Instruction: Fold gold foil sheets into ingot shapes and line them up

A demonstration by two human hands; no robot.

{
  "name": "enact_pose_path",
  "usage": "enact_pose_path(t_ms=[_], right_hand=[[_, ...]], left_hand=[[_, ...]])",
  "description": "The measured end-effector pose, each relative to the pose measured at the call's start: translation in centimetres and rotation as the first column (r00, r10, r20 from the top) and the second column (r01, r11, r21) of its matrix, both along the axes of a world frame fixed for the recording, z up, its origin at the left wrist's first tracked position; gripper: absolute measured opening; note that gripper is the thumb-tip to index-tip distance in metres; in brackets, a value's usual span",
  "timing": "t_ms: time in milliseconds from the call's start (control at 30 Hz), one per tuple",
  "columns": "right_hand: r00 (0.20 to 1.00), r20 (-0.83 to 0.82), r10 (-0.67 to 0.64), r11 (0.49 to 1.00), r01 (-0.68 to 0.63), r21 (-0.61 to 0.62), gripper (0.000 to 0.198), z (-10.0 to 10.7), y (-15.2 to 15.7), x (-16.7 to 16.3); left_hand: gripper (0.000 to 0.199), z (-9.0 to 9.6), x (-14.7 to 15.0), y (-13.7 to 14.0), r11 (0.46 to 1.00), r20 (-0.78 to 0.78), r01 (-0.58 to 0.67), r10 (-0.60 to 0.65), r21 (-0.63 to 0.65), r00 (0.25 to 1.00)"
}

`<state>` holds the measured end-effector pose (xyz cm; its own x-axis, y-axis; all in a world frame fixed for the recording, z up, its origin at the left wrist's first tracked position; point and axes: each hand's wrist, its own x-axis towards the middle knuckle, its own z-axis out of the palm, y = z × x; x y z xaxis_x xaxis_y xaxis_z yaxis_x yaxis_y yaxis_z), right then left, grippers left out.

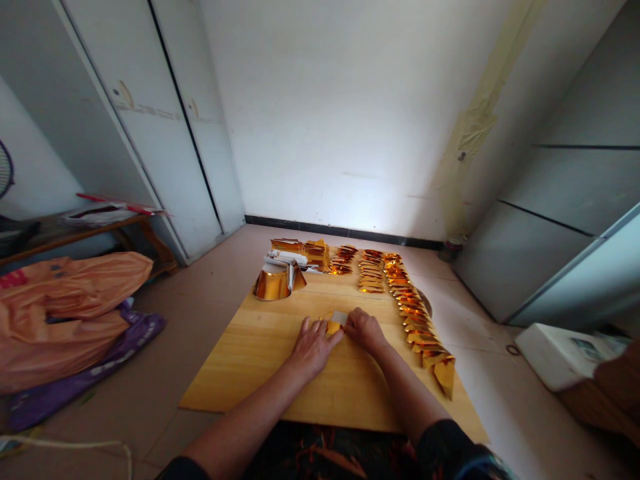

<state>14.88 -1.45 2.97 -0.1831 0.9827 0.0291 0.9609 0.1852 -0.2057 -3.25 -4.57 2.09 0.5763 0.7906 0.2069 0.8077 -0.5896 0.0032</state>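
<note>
On the wooden board in front of me lies a small sheet of gold foil paper (334,327), partly folded, with its pale grey-white back showing at the far edge. My left hand (314,347) rests over its left side, thumb along the near edge and fingers bent onto the paper, holding it down. From the right, my right hand (367,331) has its fingers curled and pinched at the paper's right edge. My fingers hide part of the sheet. A long row of folded gold paper pieces (413,313) runs down the board's right side.
The wooden board (240,373) carries a curved stack of gold paper (273,283) at the back left and shorter rows of folded pieces (371,272) at the back. Orange bags (75,313) lie left on the floor; a white box (565,357) stands right.
</note>
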Motion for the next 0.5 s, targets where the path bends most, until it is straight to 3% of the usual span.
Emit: enact_pose_path(t_ms=[267, 500], right_hand=[[1.000, -0.025, -0.011, 1.000, 0.011, -0.019, 0.012, -0.37, 0.25, 0.04], [0.991, -0.124, -0.045, 0.999, 0.045, -0.004, 0.011, -0.30, 0.10, 0.15]], left_hand=[[0.036, -0.30, 0.00, -0.01, 0.999, 0.046, -0.014, 0.016, -0.042, 0.999], [0.036, 0.51, 0.23, -0.29, 0.996, 0.053, -0.041, 0.045, -0.083, 0.998]])
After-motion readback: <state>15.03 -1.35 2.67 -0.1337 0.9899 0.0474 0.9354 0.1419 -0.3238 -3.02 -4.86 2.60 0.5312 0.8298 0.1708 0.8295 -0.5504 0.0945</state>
